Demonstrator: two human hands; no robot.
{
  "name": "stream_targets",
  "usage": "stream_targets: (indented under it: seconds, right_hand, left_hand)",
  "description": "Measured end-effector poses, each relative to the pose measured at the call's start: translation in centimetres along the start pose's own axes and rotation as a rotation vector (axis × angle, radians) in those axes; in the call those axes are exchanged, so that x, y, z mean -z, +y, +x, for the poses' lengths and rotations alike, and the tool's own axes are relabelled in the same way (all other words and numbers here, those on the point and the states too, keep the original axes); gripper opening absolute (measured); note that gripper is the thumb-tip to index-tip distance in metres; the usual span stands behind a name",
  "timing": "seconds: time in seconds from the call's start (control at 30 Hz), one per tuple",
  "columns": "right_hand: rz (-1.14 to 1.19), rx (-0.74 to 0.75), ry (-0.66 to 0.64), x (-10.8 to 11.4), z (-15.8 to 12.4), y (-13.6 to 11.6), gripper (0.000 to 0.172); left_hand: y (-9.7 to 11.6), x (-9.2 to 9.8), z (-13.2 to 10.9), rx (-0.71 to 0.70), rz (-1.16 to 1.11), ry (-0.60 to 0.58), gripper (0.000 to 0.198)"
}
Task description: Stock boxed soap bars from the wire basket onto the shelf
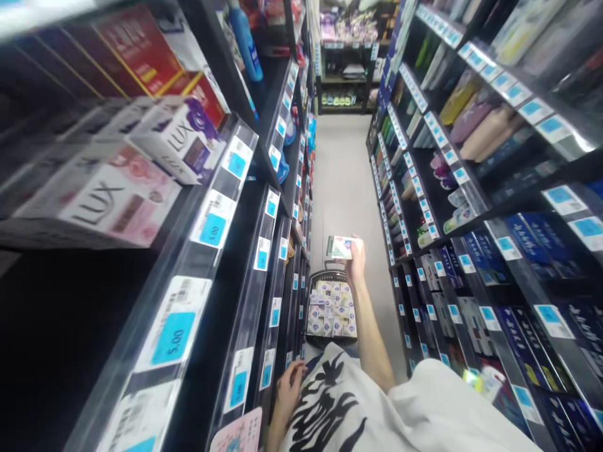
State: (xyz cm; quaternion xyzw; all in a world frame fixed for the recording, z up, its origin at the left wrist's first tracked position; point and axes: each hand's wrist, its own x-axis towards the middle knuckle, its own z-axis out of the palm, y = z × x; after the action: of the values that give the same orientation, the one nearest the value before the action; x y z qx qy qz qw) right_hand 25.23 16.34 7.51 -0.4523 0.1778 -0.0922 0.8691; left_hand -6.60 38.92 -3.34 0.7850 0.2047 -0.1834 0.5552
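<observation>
Right hand [357, 263] is reaching out at centre frame, fingers wrapped round a small box [340, 247], white with a green edge, holding it up above the basket [331, 277]. The basket is sitting on the floor just below, lower centre, packed with rows of pale boxes right to its dark rim; the held box is hanging clear of that rim, not touching the load.

Left hand [288, 384] is resting low at the bottom of the frame, fingers curled loosely against the edge of the left shelves [245, 301]; whether it is gripping anything, I cannot tell.

Shelves are crowding in on both sides. Upper left, Lux cartons [117, 194] are lying right at the shelf lip, behind a strip of blue price tags [213, 228]. The right shelves [471, 207] are running from upper right down to lower right, stacked with dark blue packs and tagged along every edge.

Between them, the aisle floor [346, 182] is opening pale and bare through the upper centre, narrow beside the basket, wider beyond it.
</observation>
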Motion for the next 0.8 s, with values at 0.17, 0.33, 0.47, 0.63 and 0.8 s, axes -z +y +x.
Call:
stream_targets:
  seconds: [0.17, 0.33, 0.47, 0.63, 0.8]
  right_hand:
    - [-0.116, 0.330, -0.072, -6.6, -3.6, -7.2, 0.043]
    - [-0.212, 0.697, 0.101, -10.5, -7.6, -10.7, 0.034]
    - [-0.248, 0.854, 0.141, -12.5, -10.6, -12.5, 0.032]
    - [-0.285, 0.907, 0.127, -13.8, -13.3, -13.5, 0.033]
    - [-0.338, 0.902, 0.147, -14.3, -14.7, -13.6, 0.034]
  left_hand:
    - [0.6, -0.1, 1.1, -0.012, 0.004, -0.047, 0.067]
    - [2.7, 0.0, 0.9, -0.054, 0.039, -0.153, 0.044]
    - [3.5, 0.2, 0.3, -0.059, 0.066, -0.210, 0.041]
    - [3.4, 0.5, 0.2, -0.071, 0.076, -0.243, 0.042]
    - [2.9, 0.3, 0.4, -0.091, 0.074, -0.250, 0.041]
